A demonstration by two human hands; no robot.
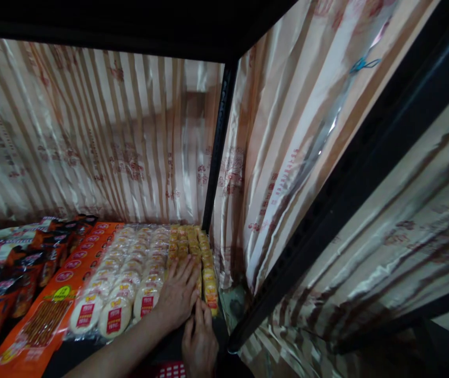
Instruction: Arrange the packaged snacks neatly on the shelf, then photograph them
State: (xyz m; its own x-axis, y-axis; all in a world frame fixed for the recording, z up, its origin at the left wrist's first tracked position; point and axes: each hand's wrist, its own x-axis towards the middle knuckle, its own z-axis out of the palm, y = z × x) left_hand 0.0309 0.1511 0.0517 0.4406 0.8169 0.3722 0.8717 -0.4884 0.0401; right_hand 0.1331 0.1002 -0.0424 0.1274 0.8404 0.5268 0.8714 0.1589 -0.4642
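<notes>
Ur L hand [179, 295] lies atop the yellow pkts [209, 278], fingers slightly apart; R hand [201, 338] right beside it, tbh can't tell if its fingers grip.

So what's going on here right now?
A person has both hands at the rows of small yellow packets. The left hand lies over them; the right hand is close by at their near end, and whether it grips anything is unclear. To the left sit round clear-wrapped packs, then orange packs.
</notes>
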